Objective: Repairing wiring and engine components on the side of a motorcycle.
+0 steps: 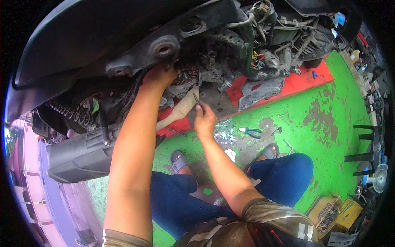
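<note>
My left hand (160,76) reaches into the underside of a partly dismantled scooter (193,24), beside a round copper-wound coil part (187,73). Its fingers are mostly hidden in shadow among the parts. My right hand (205,120) is closed on a slim dark metal tool (198,101), held upright over the beige exhaust pipe (181,109); the tool's exact kind is unclear. The black muffler (76,160) lies along the left, below a spring shock (76,113). A grey metal plate (258,92) sits under the body at the right.
A red platform (312,78) runs under the scooter. On the green floor (329,148) lie blue-handled pliers (250,132), a T-handle tool (289,147) and a plastic sheet (224,131). Dark stands (360,157) line the right edge, with boxes of parts (323,216) at lower right.
</note>
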A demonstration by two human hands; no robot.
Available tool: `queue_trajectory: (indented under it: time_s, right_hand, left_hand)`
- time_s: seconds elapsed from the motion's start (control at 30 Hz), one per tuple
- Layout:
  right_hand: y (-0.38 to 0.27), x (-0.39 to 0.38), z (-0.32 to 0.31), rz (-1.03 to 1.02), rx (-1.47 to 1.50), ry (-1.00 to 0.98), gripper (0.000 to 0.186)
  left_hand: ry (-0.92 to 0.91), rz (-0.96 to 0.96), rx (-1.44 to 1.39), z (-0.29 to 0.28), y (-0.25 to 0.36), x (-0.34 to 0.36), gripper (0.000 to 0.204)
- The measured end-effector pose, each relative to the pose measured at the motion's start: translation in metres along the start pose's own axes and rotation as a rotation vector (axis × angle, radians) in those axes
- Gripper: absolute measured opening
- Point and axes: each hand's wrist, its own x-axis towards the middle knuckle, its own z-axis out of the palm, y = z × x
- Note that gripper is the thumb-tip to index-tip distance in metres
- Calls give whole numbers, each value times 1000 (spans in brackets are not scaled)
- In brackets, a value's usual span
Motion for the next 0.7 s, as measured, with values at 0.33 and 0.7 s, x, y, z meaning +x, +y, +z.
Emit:
queue_trajectory:
  time_s: [0.33,0.7]
  right_hand:
    - [-67,39,-9,-46,210,-71,21]
    - [-69,42,-1,-169,152,13,18]
  left_hand:
    - [-124,-176,-204,7,-9,10,67]
    - [-32,-151,-214,25,-11,15,46]
